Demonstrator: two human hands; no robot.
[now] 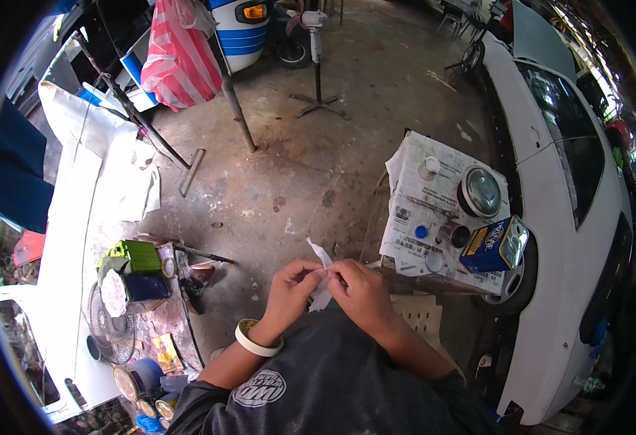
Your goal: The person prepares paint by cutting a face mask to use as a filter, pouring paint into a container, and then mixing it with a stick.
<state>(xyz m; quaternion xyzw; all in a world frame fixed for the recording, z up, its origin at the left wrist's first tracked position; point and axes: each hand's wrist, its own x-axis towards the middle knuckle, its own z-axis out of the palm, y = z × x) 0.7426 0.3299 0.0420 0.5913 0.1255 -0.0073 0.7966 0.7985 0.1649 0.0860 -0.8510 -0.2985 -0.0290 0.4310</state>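
Note:
In front of my chest, both hands meet over a thin white strip (320, 251) that looks like paper or cloth; I cannot make out which. My left hand (294, 287) pinches it from one side between thumb and fingers. Touching it at the fingertips, my right hand (361, 291) pinches the strip from the other side. One end sticks up above the fingers, and a wider part hangs below them. A roll of pale tape (258, 339) is worn around my left wrist like a bracelet.
On the right, a newspaper-covered table (423, 199) bears a blue rectangular tin (493, 246), a round metal-lidded container (480, 191), cups and a blue cap. Beyond it stands a white car (543, 174). At left, a cluttered bench (180, 319) holds a green-topped box (129, 255); paint cans (133, 378) sit below.

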